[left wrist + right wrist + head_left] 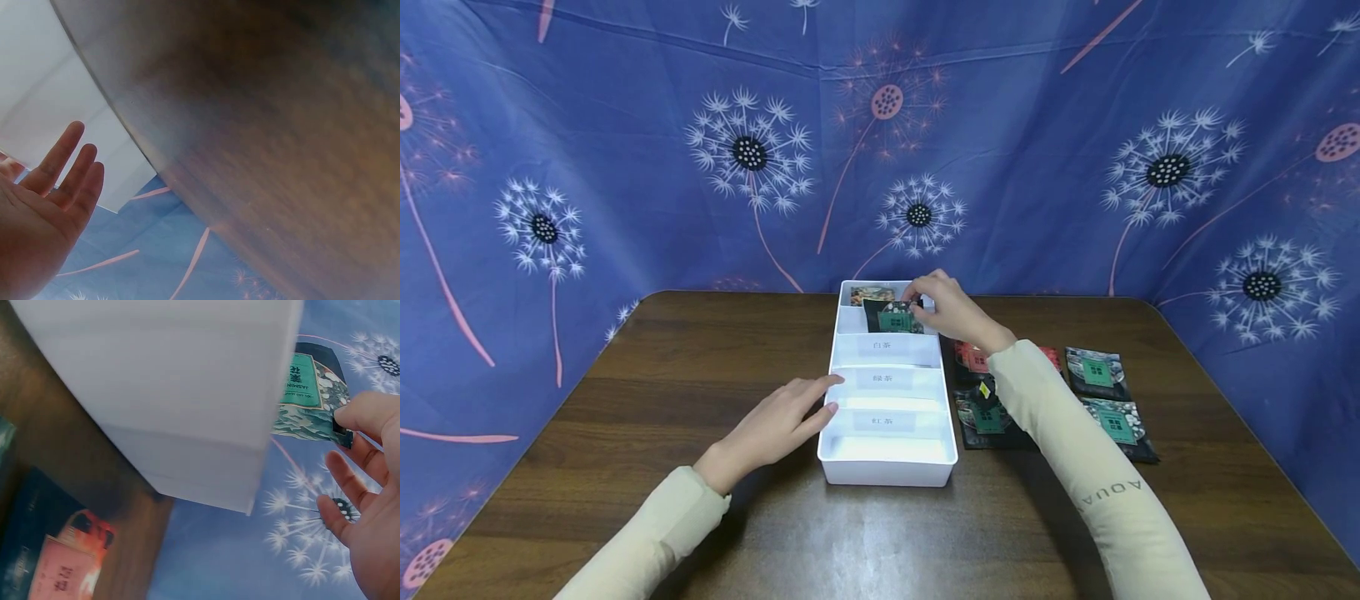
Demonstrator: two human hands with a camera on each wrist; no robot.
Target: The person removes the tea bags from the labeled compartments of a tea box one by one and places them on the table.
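My right hand [951,308] pinches the corner of a dark tea sachet [887,317] over the back part of a long white divided box [887,475]. In the right wrist view the sachet's green label [300,381] reads "JASMINE", and the thumb and fingertips grip its edge above the box rim. My left hand [778,421] is at the left side of the box, fingers extended with the fingertips at the rim. The left wrist view shows that hand [47,206] holding nothing, its fingers spread beside the box's outer wall [37,69].
Another sachet [871,293] lies in the rearmost compartment. The dividers nearer me carry printed paper labels [882,378]. Right of the box lie a red-labelled sachet [972,358] and several green-labelled ones [1097,373], partly under my right forearm. A blue dandelion-print cloth [1000,125] hangs behind the table.
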